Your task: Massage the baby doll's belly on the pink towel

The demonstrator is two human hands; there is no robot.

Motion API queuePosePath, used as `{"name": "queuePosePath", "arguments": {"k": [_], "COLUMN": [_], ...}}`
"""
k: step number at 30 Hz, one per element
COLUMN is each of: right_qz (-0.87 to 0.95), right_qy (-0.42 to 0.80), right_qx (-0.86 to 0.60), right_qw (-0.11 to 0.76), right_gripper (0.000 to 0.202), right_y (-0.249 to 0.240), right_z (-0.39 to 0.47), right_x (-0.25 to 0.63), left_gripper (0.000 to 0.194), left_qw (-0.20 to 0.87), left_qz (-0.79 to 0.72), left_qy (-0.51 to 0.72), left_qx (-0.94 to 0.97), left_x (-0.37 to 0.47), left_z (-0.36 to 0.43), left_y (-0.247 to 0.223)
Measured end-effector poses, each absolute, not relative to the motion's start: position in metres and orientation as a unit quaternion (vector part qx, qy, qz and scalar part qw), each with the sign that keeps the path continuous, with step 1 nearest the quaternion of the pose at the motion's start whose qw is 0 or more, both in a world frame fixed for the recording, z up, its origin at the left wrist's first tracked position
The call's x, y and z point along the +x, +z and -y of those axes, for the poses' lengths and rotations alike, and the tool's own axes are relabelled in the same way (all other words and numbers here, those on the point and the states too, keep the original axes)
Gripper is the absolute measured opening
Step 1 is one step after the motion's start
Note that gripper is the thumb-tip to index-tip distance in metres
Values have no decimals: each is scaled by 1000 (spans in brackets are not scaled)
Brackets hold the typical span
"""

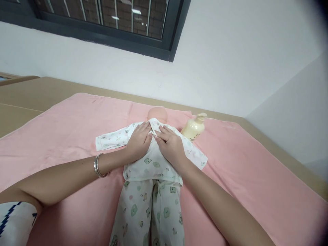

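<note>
A baby doll [157, 113] lies on its back, its bald head pointing away from me; its face is hidden. It wears a white long-sleeved shirt [153, 167] printed with small green bears, and matching trousers [138, 208]. My left hand [139, 141] rests flat on the left side of the shirt's chest, fingers stretched towards the collar. Opposite it, my right hand [170, 145] lies on the right side with its fingers extended near the front opening. The thumbs sit close together at the middle of the chest, and neither hand shows a grip on the cloth.
A cream pump bottle [193, 128] stands just right of the doll's shoulder. Beneath everything, a pink blanket [69, 136] covers much of the wooden table [46, 87]. A white wall [217, 61] with a dark-framed window [164, 49] rises behind the table.
</note>
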State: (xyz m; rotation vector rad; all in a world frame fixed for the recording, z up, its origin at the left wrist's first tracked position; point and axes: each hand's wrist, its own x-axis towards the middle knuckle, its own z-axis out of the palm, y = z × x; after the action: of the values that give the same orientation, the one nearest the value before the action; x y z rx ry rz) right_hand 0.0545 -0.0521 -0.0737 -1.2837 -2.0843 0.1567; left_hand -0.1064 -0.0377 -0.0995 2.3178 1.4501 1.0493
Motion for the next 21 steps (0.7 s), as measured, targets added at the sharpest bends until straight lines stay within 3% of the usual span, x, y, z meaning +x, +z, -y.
{"name": "queuePosePath", "arguments": {"k": [5,15,21], "right_qz": [760,822,829], "right_qy": [146,-1,25], "right_qx": [-506,-537,-523], "right_qw": [380,188,197], "right_gripper": [18,54,52], "right_y": [-69,-66,-67], "right_z": [48,67,61], "right_x": [59,44,50], "left_gripper": [54,57,54], "left_qw": [121,159,103], "left_qz": [-507,-544,-553], "left_qy": [333,288,324], "left_qx": [786,772,761], "left_x": [-104,-117,-109], "left_z": [47,10,21], "left_y": [-98,-89,-96]}}
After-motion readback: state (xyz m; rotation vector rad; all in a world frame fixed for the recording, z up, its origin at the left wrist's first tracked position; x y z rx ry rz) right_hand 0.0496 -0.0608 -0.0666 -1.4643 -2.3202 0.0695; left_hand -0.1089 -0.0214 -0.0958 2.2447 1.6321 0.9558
